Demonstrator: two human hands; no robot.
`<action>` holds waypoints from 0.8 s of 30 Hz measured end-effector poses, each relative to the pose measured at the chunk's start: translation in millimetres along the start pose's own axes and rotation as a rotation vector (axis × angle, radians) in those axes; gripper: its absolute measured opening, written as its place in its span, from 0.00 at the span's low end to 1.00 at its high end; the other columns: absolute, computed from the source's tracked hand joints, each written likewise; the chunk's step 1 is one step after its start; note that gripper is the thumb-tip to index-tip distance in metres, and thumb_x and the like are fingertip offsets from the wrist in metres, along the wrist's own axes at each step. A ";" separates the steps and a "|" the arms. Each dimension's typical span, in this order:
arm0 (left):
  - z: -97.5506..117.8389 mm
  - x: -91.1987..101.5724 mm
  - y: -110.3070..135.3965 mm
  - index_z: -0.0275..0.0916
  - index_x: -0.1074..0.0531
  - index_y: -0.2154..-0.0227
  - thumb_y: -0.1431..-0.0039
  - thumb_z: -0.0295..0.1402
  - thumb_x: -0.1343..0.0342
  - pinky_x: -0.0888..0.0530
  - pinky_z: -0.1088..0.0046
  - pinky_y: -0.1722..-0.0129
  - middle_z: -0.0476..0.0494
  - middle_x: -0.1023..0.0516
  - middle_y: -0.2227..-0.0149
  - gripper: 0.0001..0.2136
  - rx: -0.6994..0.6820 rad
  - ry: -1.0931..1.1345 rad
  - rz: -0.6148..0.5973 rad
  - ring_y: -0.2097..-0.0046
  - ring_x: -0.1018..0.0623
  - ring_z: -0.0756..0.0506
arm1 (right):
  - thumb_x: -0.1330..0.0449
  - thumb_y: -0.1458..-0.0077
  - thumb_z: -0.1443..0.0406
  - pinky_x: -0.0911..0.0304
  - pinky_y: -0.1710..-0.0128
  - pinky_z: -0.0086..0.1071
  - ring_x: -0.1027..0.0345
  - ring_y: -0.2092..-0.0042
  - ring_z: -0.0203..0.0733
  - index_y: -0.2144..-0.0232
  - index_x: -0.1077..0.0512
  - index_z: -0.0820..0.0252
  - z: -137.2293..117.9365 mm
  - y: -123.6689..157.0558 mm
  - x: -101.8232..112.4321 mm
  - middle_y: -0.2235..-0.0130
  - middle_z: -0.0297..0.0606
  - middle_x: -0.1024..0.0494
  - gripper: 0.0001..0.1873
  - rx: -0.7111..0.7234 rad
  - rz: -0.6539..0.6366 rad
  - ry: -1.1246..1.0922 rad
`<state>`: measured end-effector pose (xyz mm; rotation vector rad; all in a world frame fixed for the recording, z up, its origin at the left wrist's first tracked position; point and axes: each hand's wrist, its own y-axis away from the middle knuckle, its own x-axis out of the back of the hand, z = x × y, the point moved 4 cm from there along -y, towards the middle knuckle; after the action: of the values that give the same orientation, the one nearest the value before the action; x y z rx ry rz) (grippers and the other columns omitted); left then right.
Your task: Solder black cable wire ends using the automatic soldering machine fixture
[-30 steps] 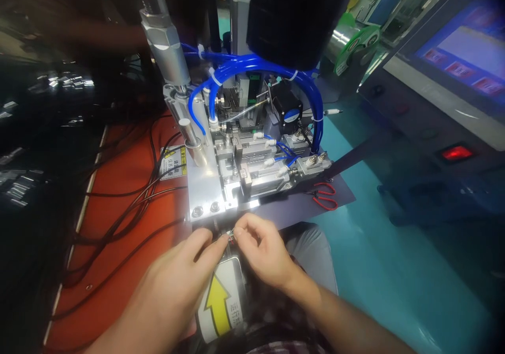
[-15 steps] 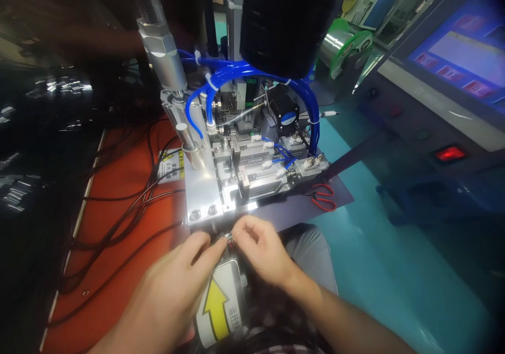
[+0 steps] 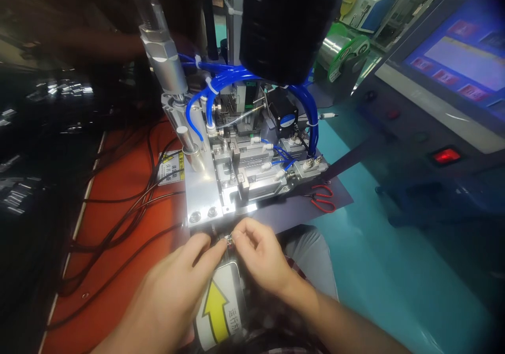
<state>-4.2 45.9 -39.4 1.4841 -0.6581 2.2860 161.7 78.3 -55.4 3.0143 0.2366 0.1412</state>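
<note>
Just in front of the metal plate (image 3: 201, 199), between the fingertips of both hands, sits a small part (image 3: 229, 242) with a glint of metal and a touch of red, too tiny and too covered to make out fully. It looks very light; its thin bits would probably bend or slip easily, so a soft pinch at the outer edges, without squeezing, seems the right hold. The right hand (image 3: 261, 256) has thumb and forefinger together, seemingly clamped on the part's right edge. The left hand (image 3: 183, 272) puts its thumb tip at the other side; whether a finger backs it, I cannot tell. Nearer the body, below the part, is a white label (image 3: 221, 306) with a yellow arrow. Beyond the plate stand cylinders with blue hoses (image 3: 240, 73). Black cables (image 3: 136, 222) run over the orange base (image 3: 106, 270) to the left; red-handled pliers (image 3: 324, 205) lie to the right, well apart from the hands, and farther off a red switch (image 3: 446, 155) glows beneath a screen (image 3: 465, 54)
</note>
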 end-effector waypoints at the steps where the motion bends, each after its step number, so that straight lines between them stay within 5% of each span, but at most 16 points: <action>1: 0.8 0.4 -0.2 0.44 0.35 0.40 0.46 0.26 0.48 0.25 0.73 0.68 0.41 0.25 0.56 0.29 -0.001 -0.015 -0.011 0.65 0.23 0.44 | 0.46 0.42 0.64 0.45 0.71 0.31 0.44 0.72 0.35 0.78 0.40 0.56 0.3 0.1 0.1 0.76 0.29 0.39 0.13 0.002 0.007 0.013; 6: 1.7 2.0 -0.6 0.44 0.34 0.42 0.43 0.25 0.53 0.25 0.73 0.70 0.41 0.26 0.55 0.24 0.008 -0.110 -0.022 0.64 0.22 0.44 | 0.46 0.42 0.65 0.47 0.73 0.31 0.46 0.74 0.35 0.78 0.41 0.56 -0.4 0.3 0.4 0.77 0.28 0.40 0.12 0.017 0.056 0.106; 11: -4.2 4.0 1.0 0.43 0.35 0.44 0.40 0.21 0.54 0.23 0.76 0.61 0.42 0.24 0.52 0.22 -0.083 -0.024 0.073 0.59 0.19 0.46 | 0.46 0.43 0.63 0.44 0.73 0.31 0.44 0.73 0.36 0.78 0.39 0.56 3.2 -0.8 -2.6 0.77 0.29 0.38 0.11 -0.057 0.022 -0.049; 17: -6.5 -0.6 2.1 0.38 0.37 0.41 0.44 0.23 0.53 0.21 0.69 0.64 0.36 0.25 0.50 0.26 -0.092 -0.061 -0.022 0.60 0.20 0.41 | 0.45 0.43 0.65 0.46 0.73 0.30 0.46 0.74 0.35 0.78 0.41 0.56 2.0 -0.2 0.2 0.77 0.28 0.40 0.13 0.027 0.047 0.087; 24: -4.5 2.6 0.8 0.43 0.32 0.43 0.45 0.25 0.47 0.21 0.72 0.63 0.41 0.23 0.53 0.25 -0.033 0.036 0.000 0.60 0.20 0.43 | 0.42 0.43 0.63 0.46 0.75 0.30 0.43 0.75 0.34 0.73 0.31 0.59 -5.6 1.1 9.9 0.75 0.31 0.33 0.07 -0.002 0.072 0.122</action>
<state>-9.0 47.7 -38.8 1.4247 -0.6819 2.2852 171.0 79.4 -49.0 3.0167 0.1388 0.3317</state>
